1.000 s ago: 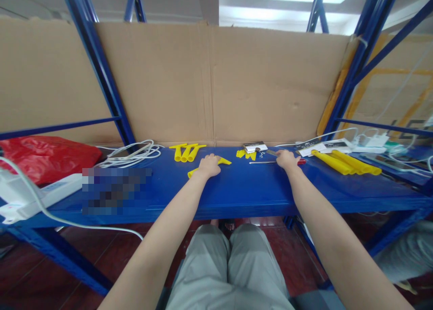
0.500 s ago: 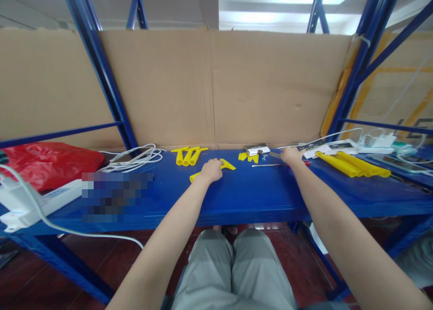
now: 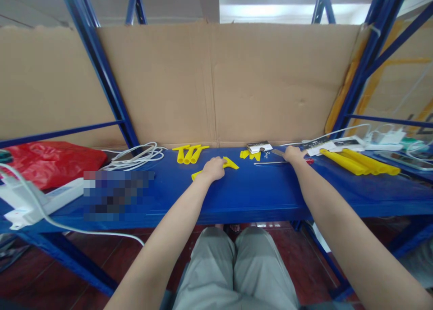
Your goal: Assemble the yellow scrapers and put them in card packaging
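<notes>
Left hand (image 3: 213, 168) clenched on a yellow plastic piece (image 3: 231, 164) lying mid blue surface (image 3: 257, 193). Right hand (image 3: 293, 154) rests on a red-handled screwdriver (image 3: 270, 162); grip unclear. Cardboard sheet (image 3: 216, 80) backs the blue racking.

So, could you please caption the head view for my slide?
Left hand rests on a yellow part; right hand reaches the screwdriver on a blue shelf.
</notes>
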`<state>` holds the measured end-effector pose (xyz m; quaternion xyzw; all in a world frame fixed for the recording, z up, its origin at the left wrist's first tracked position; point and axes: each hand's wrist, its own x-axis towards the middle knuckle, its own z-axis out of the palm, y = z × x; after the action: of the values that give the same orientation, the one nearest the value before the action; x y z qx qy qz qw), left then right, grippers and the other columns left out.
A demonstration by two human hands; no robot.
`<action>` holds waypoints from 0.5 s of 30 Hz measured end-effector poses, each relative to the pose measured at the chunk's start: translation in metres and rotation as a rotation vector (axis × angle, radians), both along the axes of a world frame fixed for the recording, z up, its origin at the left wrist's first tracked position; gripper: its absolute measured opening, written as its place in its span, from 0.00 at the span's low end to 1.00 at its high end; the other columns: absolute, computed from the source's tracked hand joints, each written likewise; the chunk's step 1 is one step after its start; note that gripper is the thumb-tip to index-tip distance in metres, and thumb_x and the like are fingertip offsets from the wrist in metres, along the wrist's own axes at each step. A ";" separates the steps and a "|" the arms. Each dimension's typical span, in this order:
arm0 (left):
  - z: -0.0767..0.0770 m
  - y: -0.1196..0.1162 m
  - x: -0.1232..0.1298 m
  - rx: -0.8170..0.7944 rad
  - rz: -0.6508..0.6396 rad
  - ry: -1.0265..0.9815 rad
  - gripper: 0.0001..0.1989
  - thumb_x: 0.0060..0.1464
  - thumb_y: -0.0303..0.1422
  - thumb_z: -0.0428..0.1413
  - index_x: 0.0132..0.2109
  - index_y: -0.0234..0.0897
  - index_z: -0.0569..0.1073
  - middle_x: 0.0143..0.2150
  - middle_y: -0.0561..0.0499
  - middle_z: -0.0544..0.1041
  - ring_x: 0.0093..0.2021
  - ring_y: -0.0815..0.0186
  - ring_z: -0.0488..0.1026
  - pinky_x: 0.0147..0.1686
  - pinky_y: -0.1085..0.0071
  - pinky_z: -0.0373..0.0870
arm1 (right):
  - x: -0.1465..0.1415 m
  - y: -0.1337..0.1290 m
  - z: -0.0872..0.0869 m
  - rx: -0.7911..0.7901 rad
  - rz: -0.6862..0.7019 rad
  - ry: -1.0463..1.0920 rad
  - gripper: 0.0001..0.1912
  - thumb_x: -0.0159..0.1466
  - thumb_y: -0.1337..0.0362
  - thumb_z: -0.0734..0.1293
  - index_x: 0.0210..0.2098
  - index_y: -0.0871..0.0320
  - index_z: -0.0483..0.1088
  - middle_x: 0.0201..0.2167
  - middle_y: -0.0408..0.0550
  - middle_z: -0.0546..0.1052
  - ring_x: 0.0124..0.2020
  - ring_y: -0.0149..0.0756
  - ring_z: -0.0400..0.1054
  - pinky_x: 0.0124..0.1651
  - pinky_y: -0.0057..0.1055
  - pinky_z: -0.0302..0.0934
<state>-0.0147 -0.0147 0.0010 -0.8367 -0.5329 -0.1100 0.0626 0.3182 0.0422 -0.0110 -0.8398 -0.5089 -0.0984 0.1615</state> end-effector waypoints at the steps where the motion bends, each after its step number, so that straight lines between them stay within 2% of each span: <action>1: 0.000 0.000 0.000 0.000 0.002 -0.001 0.22 0.58 0.24 0.48 0.57 0.37 0.74 0.54 0.42 0.75 0.55 0.59 0.72 0.56 0.67 0.66 | 0.001 0.000 0.000 -0.012 -0.002 0.015 0.26 0.63 0.51 0.64 0.51 0.66 0.72 0.49 0.69 0.72 0.54 0.55 0.63 0.56 0.59 0.50; 4: -0.001 0.003 -0.001 0.003 0.005 -0.003 0.21 0.58 0.24 0.49 0.57 0.38 0.74 0.54 0.43 0.76 0.55 0.60 0.72 0.57 0.69 0.66 | -0.001 -0.004 0.002 -0.041 0.006 0.029 0.25 0.64 0.53 0.63 0.54 0.64 0.69 0.51 0.67 0.71 0.56 0.55 0.61 0.57 0.58 0.49; 8: -0.004 0.008 -0.003 0.009 -0.017 0.006 0.23 0.56 0.23 0.49 0.58 0.38 0.73 0.55 0.45 0.76 0.55 0.61 0.72 0.58 0.68 0.65 | -0.010 -0.012 0.008 0.007 0.007 0.002 0.22 0.64 0.57 0.63 0.54 0.63 0.70 0.54 0.66 0.70 0.58 0.55 0.60 0.57 0.57 0.49; 12: -0.006 0.013 -0.006 0.013 -0.043 -0.009 0.23 0.56 0.24 0.50 0.57 0.39 0.74 0.55 0.46 0.76 0.56 0.60 0.72 0.58 0.67 0.65 | -0.021 -0.021 0.020 0.107 -0.042 0.065 0.18 0.63 0.66 0.61 0.49 0.66 0.73 0.50 0.66 0.74 0.55 0.52 0.64 0.57 0.49 0.53; 15: -0.008 0.016 -0.006 0.023 -0.050 -0.040 0.21 0.57 0.25 0.51 0.56 0.42 0.75 0.54 0.48 0.77 0.56 0.60 0.72 0.58 0.67 0.65 | -0.037 -0.028 0.036 0.231 0.037 0.210 0.14 0.62 0.64 0.62 0.43 0.61 0.76 0.45 0.61 0.77 0.51 0.50 0.68 0.53 0.42 0.58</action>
<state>-0.0212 0.0015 -0.0074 -0.8465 -0.5117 -0.1343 0.0591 0.2811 0.0137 0.0246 -0.8119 -0.4897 -0.0648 0.3113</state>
